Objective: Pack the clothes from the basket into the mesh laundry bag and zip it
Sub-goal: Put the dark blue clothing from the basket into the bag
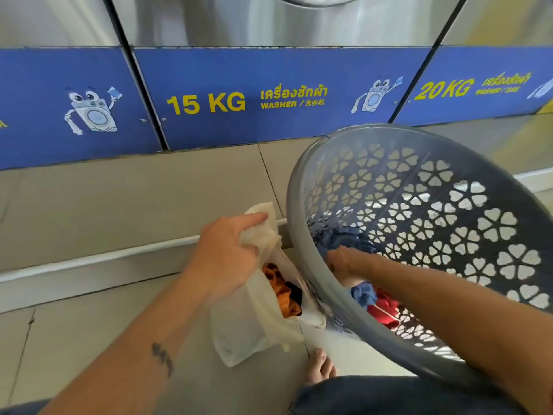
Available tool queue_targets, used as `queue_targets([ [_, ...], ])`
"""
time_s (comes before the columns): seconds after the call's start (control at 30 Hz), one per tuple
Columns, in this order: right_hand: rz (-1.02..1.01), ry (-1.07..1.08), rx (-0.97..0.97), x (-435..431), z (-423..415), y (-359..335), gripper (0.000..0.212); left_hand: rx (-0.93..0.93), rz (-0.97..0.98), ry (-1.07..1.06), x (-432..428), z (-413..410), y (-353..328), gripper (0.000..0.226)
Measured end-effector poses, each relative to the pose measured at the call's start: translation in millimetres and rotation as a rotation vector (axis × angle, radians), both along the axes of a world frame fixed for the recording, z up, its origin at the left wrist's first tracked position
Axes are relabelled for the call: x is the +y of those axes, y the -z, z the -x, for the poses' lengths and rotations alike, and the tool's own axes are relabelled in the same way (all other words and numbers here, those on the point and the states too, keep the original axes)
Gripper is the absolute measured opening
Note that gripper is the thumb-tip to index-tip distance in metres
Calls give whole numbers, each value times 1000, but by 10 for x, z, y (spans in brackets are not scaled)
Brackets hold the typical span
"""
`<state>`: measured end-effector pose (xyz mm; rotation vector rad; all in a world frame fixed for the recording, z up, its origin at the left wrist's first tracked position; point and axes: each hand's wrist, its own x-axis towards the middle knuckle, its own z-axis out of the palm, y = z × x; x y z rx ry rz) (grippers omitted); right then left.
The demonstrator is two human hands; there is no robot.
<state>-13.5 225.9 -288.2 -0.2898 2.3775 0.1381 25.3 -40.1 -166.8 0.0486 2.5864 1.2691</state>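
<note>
While the left hand [224, 253] grips the mesh laundry bag [251, 322] open — orange clothes [281, 292] already inside — the right hand [344, 263] clutches a blue garment [344, 238] in the basket [302, 181]. Red and blue pieces [374, 304] remain; zipping is not yet done.

The white mesh laundry bag [254, 319] has an open mouth, partly filled by orange cloth [279, 287]; the tilted grey perforated plastic basket [419, 223] crowds its right side.

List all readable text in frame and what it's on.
"15 KG" – centre blue panel below a steel washer front.
"WASHER /" – same panel; Thai line above and Chinese characters after, not transcribed.
"20 KG" – right blue panel; smaller text there blurred.
Left blue panel: cartoon only.
Forearm tattoo: unreadable.
</note>
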Motion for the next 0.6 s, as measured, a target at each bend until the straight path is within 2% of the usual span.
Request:
queue_targets([
  [0.03, 51, 59, 28, 12, 34, -134, 6, 33, -3, 11, -10, -28, -69, 59],
  [0.27, 516, 333, 299, 52, -146, -1045, 20, 202, -66, -41, -280, -171, -659, 53],
  [0.43, 891, 539, 461, -96, -539, -1761, 11, 272, -73, -60, -401, -393, -984, 55],
  [0.6, 1243, 682, 685, -425, -890, -2357, 11, 355, -108, -49, -405, -582, -1250, 60],
])
